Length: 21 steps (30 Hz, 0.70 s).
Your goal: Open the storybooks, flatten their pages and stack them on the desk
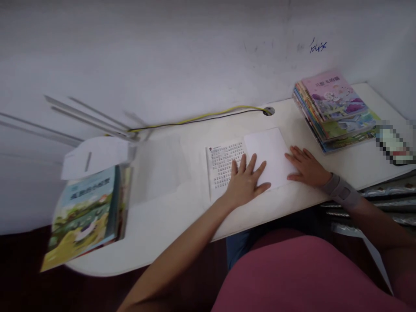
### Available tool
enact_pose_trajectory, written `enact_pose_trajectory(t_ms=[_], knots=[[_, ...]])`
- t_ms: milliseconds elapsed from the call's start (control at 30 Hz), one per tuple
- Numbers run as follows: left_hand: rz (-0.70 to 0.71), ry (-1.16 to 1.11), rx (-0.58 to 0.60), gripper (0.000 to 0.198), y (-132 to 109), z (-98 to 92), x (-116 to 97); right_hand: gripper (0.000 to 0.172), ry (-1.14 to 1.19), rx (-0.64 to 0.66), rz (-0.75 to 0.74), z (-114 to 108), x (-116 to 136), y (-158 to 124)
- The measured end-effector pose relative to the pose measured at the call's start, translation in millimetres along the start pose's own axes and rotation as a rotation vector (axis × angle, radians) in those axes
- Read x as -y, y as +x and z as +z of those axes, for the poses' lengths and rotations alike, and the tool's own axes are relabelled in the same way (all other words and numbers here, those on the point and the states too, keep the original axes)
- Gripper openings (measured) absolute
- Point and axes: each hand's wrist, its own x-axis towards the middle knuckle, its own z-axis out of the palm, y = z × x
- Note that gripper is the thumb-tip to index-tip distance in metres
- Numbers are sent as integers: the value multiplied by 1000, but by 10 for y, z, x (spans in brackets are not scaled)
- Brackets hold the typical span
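An open booklet (268, 147) lies flat on the white table (169, 229). Its left page carries rows of printed characters, while the right page looks blank. Across the middle of the booklet rests my left hand (245, 184), palm down with fingers spread, covering part of the print. My right hand (307, 167) is also flat with its fingers apart, and its fingertips touch the right edge of the blank page. A grey band (338, 188) wraps my right wrist. Neither hand grasps anything.
Picture books with a pink top cover (334, 95) are stacked at the back right, beside a blurred-out object (394, 145). More picture books (86, 208) stand at the left end, near a white holder (95, 156). A yellow cable (208, 115) runs along the wall into a hole.
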Motion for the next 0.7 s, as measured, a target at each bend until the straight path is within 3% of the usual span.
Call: enact_pose_trajectory(t_ms=[700], knots=[[-34, -19, 14, 71, 76, 33, -74, 84, -20, 35, -2, -44, 24, 6]])
